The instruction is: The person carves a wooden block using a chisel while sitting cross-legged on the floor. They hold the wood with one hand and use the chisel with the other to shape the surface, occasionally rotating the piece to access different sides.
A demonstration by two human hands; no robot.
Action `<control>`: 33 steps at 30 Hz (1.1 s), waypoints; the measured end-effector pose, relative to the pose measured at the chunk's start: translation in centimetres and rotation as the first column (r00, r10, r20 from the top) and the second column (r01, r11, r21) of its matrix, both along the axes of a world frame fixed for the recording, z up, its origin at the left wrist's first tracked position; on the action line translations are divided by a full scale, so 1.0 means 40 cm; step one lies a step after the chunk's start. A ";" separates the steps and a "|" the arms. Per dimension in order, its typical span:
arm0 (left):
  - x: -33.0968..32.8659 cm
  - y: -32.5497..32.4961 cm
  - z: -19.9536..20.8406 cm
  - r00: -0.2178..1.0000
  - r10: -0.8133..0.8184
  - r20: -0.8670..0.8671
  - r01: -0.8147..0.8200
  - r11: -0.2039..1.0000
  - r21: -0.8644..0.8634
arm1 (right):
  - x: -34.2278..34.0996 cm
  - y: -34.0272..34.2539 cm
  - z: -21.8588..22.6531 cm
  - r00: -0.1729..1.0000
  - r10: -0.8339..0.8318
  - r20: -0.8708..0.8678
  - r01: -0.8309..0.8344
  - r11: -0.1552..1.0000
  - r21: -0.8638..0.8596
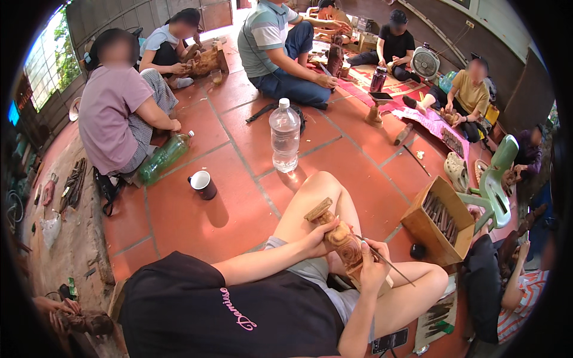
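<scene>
A carved wooden figure (345,246) with a flat base lies across my lap, tilted, its base end toward the upper left. My left hand (322,236) is closed round the figure just below that base. A thin dark rod-like tool, perhaps a file (399,271), is gripped in my right hand (374,262) by the figure's other end, and it slants down to the right. My right fingers rest close against the carving; whether they also press on it I cannot tell.
A cardboard box (415,224) of slim tools stands right of my knee, near a green plastic chair (500,179). Ahead are a clear water bottle (285,136), a mug (203,185) and a green bottle (164,160). Several people sit around, some holding carvings. A phone (390,341) lies by my thigh.
</scene>
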State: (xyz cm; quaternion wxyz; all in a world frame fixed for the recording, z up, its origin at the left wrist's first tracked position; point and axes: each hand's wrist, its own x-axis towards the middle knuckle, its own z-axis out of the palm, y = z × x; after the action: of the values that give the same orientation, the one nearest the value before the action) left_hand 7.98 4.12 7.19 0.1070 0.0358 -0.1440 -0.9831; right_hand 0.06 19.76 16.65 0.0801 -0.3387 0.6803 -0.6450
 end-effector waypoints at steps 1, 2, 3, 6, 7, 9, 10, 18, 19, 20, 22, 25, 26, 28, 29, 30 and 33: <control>0.000 0.001 0.002 1.000 0.000 -0.017 0.000 1.000 -0.007 | 0.002 0.001 0.009 0.999 0.009 -0.037 -0.008 1.000 0.019; 0.000 0.001 0.005 0.999 0.000 -0.033 0.000 1.000 -0.015 | 0.004 0.001 0.018 0.997 0.019 -0.073 -0.016 0.999 0.038; 0.002 0.002 0.007 0.999 0.000 -0.050 -0.001 1.000 -0.023 | 0.008 0.002 0.023 0.994 0.030 -0.110 -0.024 0.998 0.056; -0.003 0.001 -0.011 0.999 0.006 -0.047 -0.006 1.000 -0.007 | 0.018 0.005 0.044 0.994 0.061 -0.088 -0.049 0.989 0.141; -0.003 0.002 -0.008 0.998 0.001 -0.055 -0.002 1.000 -0.015 | 0.019 0.005 0.037 0.993 0.070 -0.095 -0.058 0.991 0.123; -0.006 0.002 -0.002 0.997 -0.008 -0.071 0.005 0.999 -0.033 | 0.013 0.005 0.034 0.984 0.080 -0.161 -0.055 0.986 0.157; -0.004 0.001 -0.003 0.997 -0.005 -0.081 0.002 0.999 -0.043 | 0.013 0.005 0.031 0.978 0.087 -0.189 -0.054 0.983 0.173; 0.001 0.004 0.003 0.994 -0.010 -0.106 0.006 0.999 -0.036 | 0.022 0.016 0.051 0.959 0.141 -0.244 -0.075 0.963 0.259; 0.001 0.006 0.006 0.996 -0.002 -0.093 -0.001 0.999 -0.033 | 0.025 0.017 0.058 0.937 0.148 -0.317 -0.069 0.967 0.245; 0.002 0.007 0.008 0.997 0.005 -0.081 -0.007 1.000 -0.029 | 0.022 0.017 0.060 0.921 0.170 -0.350 -0.085 0.966 0.245; 0.002 0.007 0.004 0.998 0.002 -0.059 -0.003 1.000 -0.030 | 0.015 0.015 0.053 0.890 0.207 -0.407 -0.110 0.963 0.248; -0.007 0.002 -0.014 0.999 -0.032 -0.010 0.032 0.999 -0.003 | 0.005 0.005 0.034 0.877 0.200 -0.438 -0.098 0.965 0.244; -0.010 0.008 -0.011 1.000 -0.018 -0.022 0.017 1.000 -0.020 | -0.005 0.006 0.028 0.870 0.189 -0.456 -0.084 0.967 0.241; -0.005 -0.001 -0.028 0.999 0.026 0.022 -0.026 1.000 0.001 | -0.014 -0.004 0.010 0.855 0.197 -0.480 -0.082 0.965 0.250; -0.002 -0.002 -0.025 1.000 -0.002 0.003 0.002 1.000 0.016 | -0.020 -0.008 0.013 0.844 0.210 -0.493 -0.106 0.967 0.230; 0.002 -0.005 -0.017 0.999 -0.029 -0.014 0.030 0.999 0.028 | -0.028 -0.011 0.012 0.844 0.207 -0.495 -0.114 0.971 0.211; -0.001 -0.001 -0.002 1.000 0.004 0.006 -0.004 1.000 0.004 | -0.034 -0.015 0.008 0.863 0.186 -0.469 -0.117 0.978 0.173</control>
State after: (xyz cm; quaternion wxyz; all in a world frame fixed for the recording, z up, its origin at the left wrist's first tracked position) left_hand 7.93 4.06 7.11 0.1086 0.0391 -0.1425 -0.9830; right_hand -1.29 19.18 16.96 -0.0180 -0.5348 0.6930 -0.4831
